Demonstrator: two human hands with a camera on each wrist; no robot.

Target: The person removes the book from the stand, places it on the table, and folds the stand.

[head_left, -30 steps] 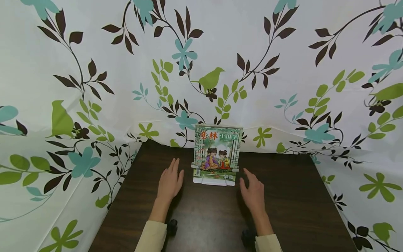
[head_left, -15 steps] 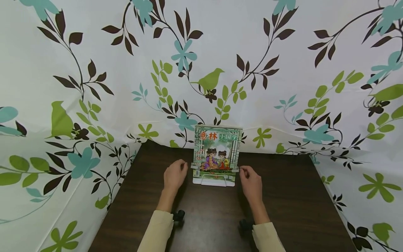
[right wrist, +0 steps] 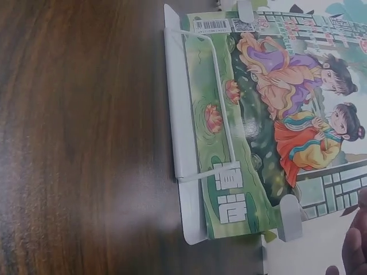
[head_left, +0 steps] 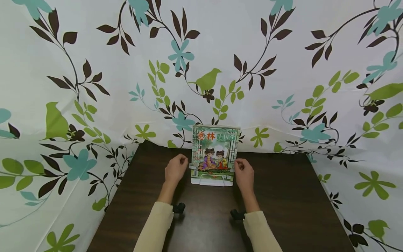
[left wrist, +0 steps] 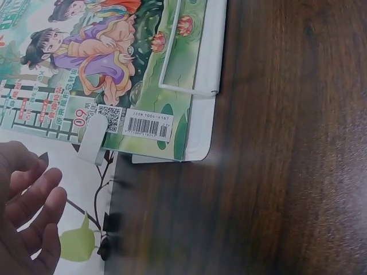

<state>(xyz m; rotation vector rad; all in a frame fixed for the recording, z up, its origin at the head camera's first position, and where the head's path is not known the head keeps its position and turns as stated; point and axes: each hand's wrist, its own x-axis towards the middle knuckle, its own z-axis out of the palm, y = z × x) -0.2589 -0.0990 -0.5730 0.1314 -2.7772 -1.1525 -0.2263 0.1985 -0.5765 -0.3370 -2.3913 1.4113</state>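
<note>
A magazine [head_left: 215, 150] with two cartoon children on its cover leans upright on a white book stand [head_left: 211, 182], whose side clips [left wrist: 93, 139] and wire bar hold its lower part. My left hand [head_left: 175, 169] is beside the magazine's left edge, a small gap away. Its fingers [left wrist: 35, 206] are loosely curled in the left wrist view, with nothing between them. My right hand [head_left: 245, 175] is at the right edge, fingers curled. The right wrist view shows only a few fingertips [right wrist: 356, 243] overlapping the edge, so whether they pinch it cannot be told.
Under the stand is a dark brown wooden table [head_left: 204, 213]. Behind it hangs a white cloth [head_left: 267, 98] printed with leaves, birds and flowers. A black wrist camera [head_left: 178, 208] is worn at the left wrist, another black device [head_left: 237, 214] at the right.
Both hands had straighter fingers beside the stand a second ago; these have curled. The hands have since moved slightly up, the right one inward to the magazine's edge. The magazine stays in place.
</note>
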